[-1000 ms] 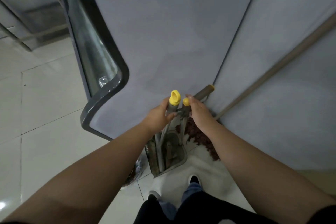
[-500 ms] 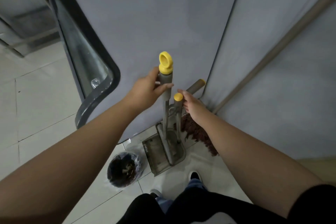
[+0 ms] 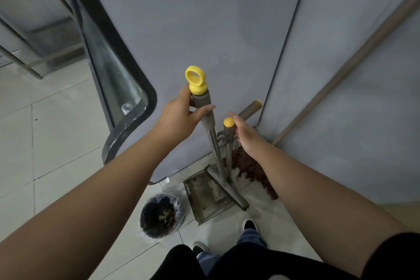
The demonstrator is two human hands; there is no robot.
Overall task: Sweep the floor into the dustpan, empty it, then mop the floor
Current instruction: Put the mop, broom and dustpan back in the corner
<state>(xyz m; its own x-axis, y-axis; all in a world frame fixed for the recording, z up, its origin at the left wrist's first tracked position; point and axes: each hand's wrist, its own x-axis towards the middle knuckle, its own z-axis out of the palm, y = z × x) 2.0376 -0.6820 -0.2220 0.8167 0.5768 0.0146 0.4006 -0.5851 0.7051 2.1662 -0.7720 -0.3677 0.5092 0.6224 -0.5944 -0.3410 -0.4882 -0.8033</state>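
Note:
My left hand (image 3: 181, 116) grips the grey handle with a yellow ring top (image 3: 200, 98); its metal shaft runs down to a flat grey head (image 3: 229, 188) lying on the dustpan (image 3: 204, 200). My right hand (image 3: 245, 134) holds a shorter handle with a yellow cap (image 3: 228, 122), which stands upright at the dustpan. Behind these, a brown stringy mop head (image 3: 252, 168) lies on the floor in the corner. Its long wooden pole (image 3: 341, 75) leans up to the right.
A small bin with a black liner and debris (image 3: 161, 216) stands left of the dustpan. A third grey handle with a yellow end (image 3: 252, 108) leans in the corner of the grey wall panels (image 3: 216, 18). A curved glass panel (image 3: 118, 79) rises at left. My shoes (image 3: 248, 225) are just below the dustpan.
My left hand has raised the ring-topped handle well above the short one. The view has pulled back, and the bin has come into sight.

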